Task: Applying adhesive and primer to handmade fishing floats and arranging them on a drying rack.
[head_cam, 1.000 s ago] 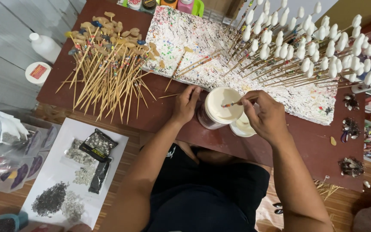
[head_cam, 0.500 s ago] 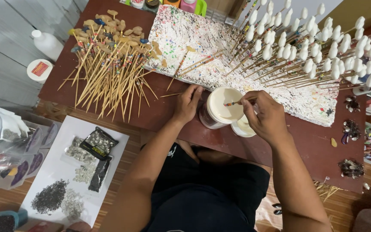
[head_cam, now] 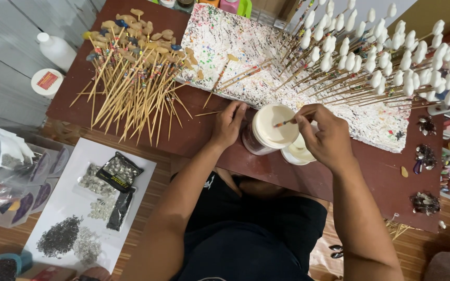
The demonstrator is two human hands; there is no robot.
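Little has shifted since the earlier frames: your right hand (head_cam: 325,136) still pinches a thin skewer (head_cam: 286,123) over the open jar of white paint (head_cam: 271,127), its tip a touch farther over the paint surface, and your left hand (head_cam: 228,124) still rests flat on the table (head_cam: 194,136) just beside the jar, fingers loosely spread and holding nothing. From the one head view, your right fingers are closed around the skewer, whose small tip looks reddish against the white. A second pale container (head_cam: 297,152) sits touching the jar, partly under your right hand. Judging how far along you are: behind the jar, a paint-spattered foam board (head_cam: 246,49) carries many skewers with white-coated tips (head_cam: 381,67) stuck in it at a slant, so that share looks done. To your left lies a heap of skewers with bare tan pieces (head_cam: 131,78), with a few blue ones among them, apparently still to be coated. A white sheet (head_cam: 69,192) near your left knee holds small piles of metal bits.
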